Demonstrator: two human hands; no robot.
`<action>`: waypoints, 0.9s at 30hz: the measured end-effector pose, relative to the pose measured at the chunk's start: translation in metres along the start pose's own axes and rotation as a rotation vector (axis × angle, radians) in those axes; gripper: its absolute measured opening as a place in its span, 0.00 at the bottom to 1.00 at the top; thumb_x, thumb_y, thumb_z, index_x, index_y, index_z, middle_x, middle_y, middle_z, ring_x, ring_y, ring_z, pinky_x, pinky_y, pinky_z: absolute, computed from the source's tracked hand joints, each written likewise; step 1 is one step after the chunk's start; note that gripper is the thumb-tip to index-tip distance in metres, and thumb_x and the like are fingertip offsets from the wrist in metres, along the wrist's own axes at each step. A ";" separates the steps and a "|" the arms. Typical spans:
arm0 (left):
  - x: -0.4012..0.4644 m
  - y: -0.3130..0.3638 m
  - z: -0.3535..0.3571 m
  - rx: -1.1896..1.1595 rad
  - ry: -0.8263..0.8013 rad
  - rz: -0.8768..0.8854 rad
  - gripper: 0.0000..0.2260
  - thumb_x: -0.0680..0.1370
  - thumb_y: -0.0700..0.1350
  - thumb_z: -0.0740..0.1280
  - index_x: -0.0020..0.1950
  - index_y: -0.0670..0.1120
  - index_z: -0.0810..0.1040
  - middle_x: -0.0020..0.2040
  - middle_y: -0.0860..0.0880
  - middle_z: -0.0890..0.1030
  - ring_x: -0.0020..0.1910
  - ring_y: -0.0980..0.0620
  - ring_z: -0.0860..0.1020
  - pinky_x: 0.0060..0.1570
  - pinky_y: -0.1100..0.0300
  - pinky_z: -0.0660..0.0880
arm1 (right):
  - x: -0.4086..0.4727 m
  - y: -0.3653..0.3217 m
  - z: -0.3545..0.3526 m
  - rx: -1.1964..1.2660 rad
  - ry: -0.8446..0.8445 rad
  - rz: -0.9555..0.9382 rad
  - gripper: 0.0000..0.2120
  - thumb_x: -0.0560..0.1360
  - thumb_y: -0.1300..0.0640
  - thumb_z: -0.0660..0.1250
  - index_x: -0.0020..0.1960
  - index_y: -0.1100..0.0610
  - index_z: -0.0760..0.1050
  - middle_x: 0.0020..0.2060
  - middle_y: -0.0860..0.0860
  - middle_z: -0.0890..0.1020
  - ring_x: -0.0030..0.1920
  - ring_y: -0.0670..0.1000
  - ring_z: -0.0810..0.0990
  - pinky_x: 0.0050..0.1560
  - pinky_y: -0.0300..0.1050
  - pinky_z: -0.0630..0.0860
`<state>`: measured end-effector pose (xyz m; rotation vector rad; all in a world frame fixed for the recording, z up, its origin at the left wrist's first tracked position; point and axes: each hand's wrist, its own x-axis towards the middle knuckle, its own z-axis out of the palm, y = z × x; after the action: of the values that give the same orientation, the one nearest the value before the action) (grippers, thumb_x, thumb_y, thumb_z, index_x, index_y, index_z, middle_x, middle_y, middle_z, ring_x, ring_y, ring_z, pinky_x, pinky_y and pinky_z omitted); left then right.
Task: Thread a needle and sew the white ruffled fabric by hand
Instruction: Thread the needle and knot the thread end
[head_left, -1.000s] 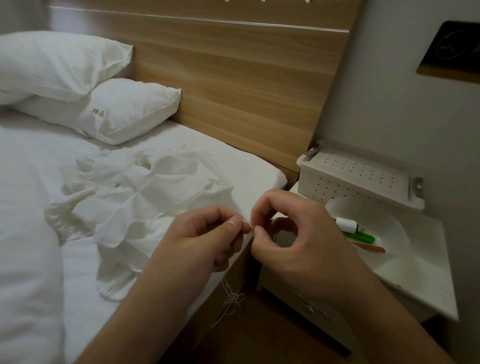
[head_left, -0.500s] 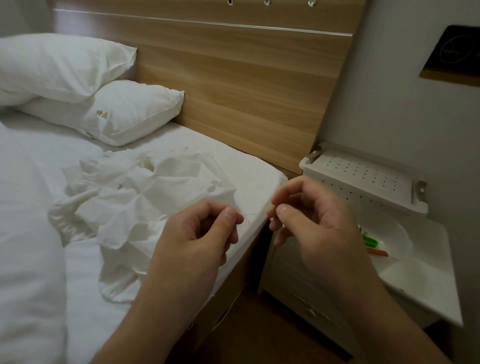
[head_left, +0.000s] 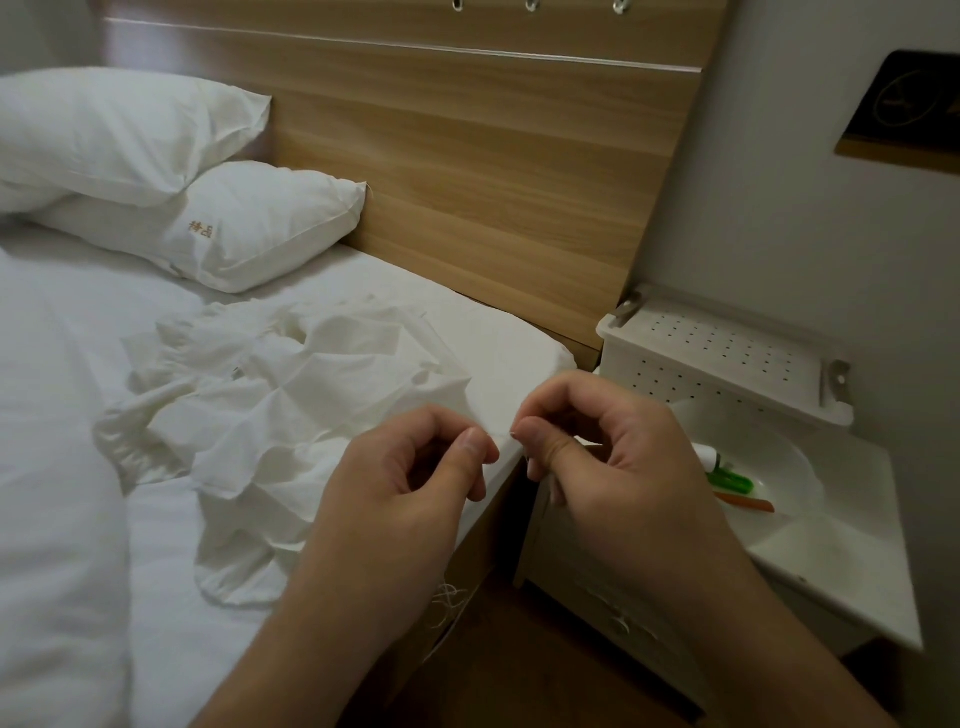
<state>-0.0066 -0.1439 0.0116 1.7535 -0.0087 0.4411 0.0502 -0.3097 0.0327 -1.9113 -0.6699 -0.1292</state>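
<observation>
The white ruffled fabric (head_left: 291, 415) lies crumpled on the bed, left of both hands. My left hand (head_left: 415, 483) has thumb and forefinger pinched together near the mattress corner; what they pinch is too thin to see. My right hand (head_left: 597, 457) pinches a fine white thread end (head_left: 512, 434) at its fingertips, a few centimetres right of the left hand. A tangle of loose white thread (head_left: 449, 605) hangs below my left wrist. The needle itself cannot be made out.
Two white pillows (head_left: 218, 218) lean on the wooden headboard (head_left: 467, 156). A white bedside table (head_left: 841, 566) at the right carries a perforated white box (head_left: 727, 358) and a plate (head_left: 789, 467) holding a green-and-white item and an orange item.
My hands, touching at the fingertips a second ago, drew apart, then came close together again, with a small gap left between them. The thread tangle shows again below my left wrist.
</observation>
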 end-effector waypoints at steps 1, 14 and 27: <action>0.000 0.000 0.000 0.015 -0.006 0.004 0.09 0.81 0.50 0.67 0.43 0.56 0.84 0.33 0.51 0.81 0.31 0.47 0.76 0.34 0.51 0.74 | 0.000 0.000 0.000 0.006 0.001 0.004 0.08 0.80 0.58 0.68 0.46 0.46 0.80 0.37 0.46 0.82 0.38 0.48 0.80 0.38 0.39 0.75; -0.002 0.002 0.001 0.115 -0.035 0.044 0.09 0.81 0.47 0.68 0.42 0.54 0.84 0.34 0.51 0.82 0.31 0.55 0.77 0.33 0.61 0.74 | 0.003 0.003 -0.001 -0.075 -0.035 0.005 0.08 0.83 0.58 0.64 0.48 0.46 0.76 0.40 0.43 0.81 0.43 0.46 0.80 0.41 0.37 0.75; -0.003 0.004 0.001 0.154 0.071 0.067 0.07 0.81 0.48 0.68 0.44 0.54 0.84 0.34 0.56 0.82 0.33 0.59 0.79 0.35 0.70 0.74 | -0.008 -0.013 0.000 -0.248 0.203 -0.203 0.07 0.75 0.54 0.71 0.51 0.47 0.75 0.40 0.41 0.78 0.44 0.47 0.79 0.38 0.33 0.73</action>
<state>-0.0098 -0.1459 0.0142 1.8920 0.0182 0.5653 0.0374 -0.3089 0.0401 -2.0262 -0.7343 -0.5500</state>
